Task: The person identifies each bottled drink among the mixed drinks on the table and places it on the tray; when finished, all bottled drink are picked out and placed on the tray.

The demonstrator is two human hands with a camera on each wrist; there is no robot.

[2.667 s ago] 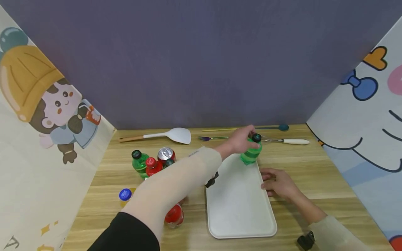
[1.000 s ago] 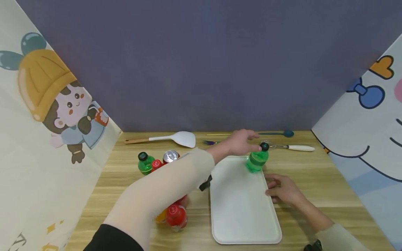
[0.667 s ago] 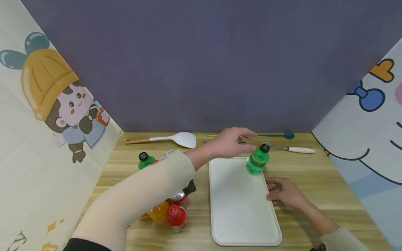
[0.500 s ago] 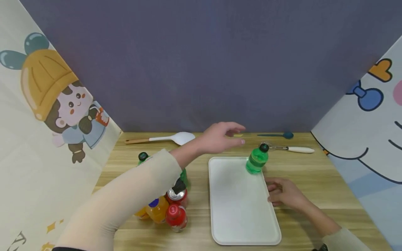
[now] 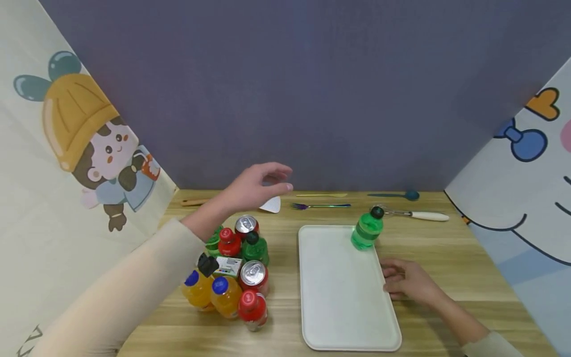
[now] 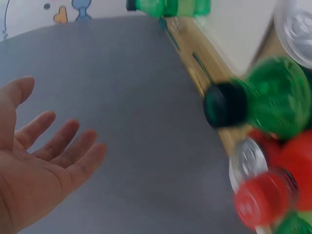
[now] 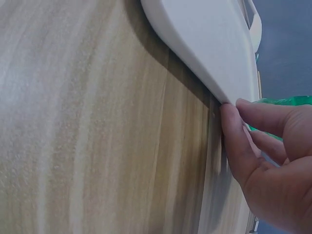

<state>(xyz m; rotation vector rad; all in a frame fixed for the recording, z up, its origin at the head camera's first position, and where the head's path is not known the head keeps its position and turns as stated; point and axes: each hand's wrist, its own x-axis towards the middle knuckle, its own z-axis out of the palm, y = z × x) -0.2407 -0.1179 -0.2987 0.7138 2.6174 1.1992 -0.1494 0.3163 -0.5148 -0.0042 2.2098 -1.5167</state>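
Observation:
My left hand (image 5: 256,188) is raised over the back left of the table, its fingers loosely bent and nothing in them. Its empty palm shows in the left wrist view. At the white tray's (image 5: 343,307) right edge, my right hand (image 5: 408,282) pinches the rim between thumb and fingers. A green bottle (image 5: 367,230) with a black cap stands upright at the tray's far right corner. Below the left hand is a cluster of drinks: a green bottle (image 5: 256,249), a red-capped bottle (image 5: 252,308), orange-juice bottles (image 5: 226,297) and a soda can (image 5: 254,275). The left forearm hides part of them.
Along the back lie a white spatula (image 5: 270,205), partly covered by the left hand, a fork (image 5: 321,206), a yellow knife (image 5: 322,195), a dark teal spoon (image 5: 410,196) and a whisk (image 5: 428,215). A small white box (image 5: 228,267) sits among the drinks. A grey wall rises behind.
My left hand has let go of the green bottle at the tray's far corner and moved left, above the drinks. The right hand stays at the tray's edge.

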